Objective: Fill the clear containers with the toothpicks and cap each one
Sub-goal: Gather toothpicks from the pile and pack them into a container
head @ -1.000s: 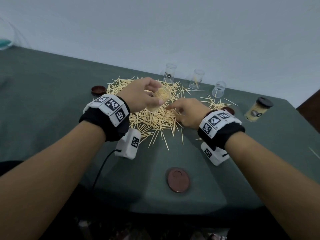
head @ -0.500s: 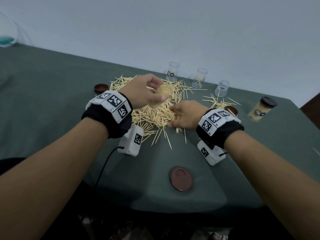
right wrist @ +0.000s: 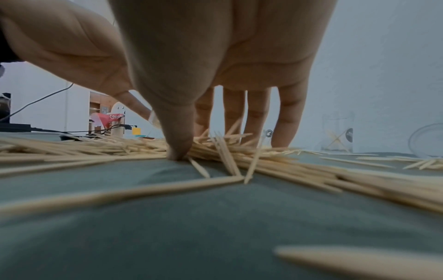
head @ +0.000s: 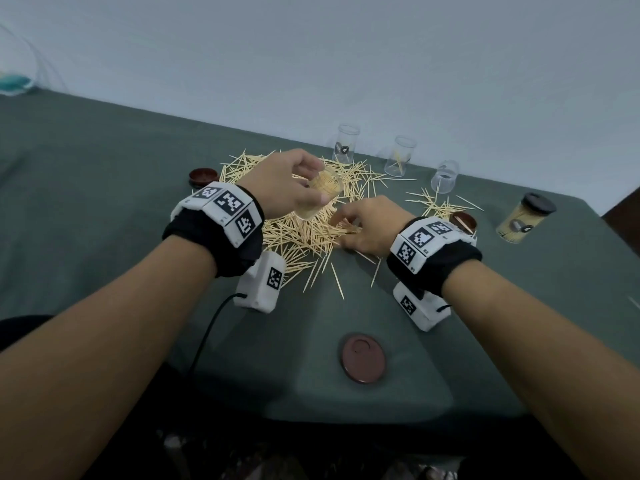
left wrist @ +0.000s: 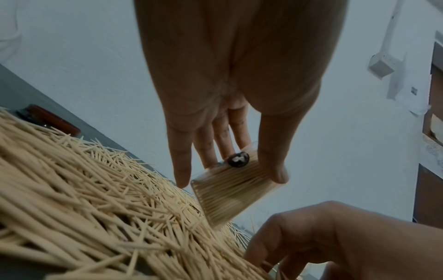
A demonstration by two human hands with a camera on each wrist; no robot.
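Note:
My left hand grips a clear container packed with toothpicks and holds it tilted above the toothpick pile. The left wrist view shows thumb and fingers around that container, with its base low near the pile. My right hand is down on the near right edge of the pile. In the right wrist view its thumb and fingers pinch a bunch of toothpicks against the green cloth.
Three open clear containers stand at the back. A filled, capped container stands far right. Brown caps lie at the front, at the left and beside my right wrist. Loose toothpicks are scattered around.
My right hand has slid toward the near edge of the pile and closed its fingers on toothpicks. The left hand keeps holding the filled container in about the same place.

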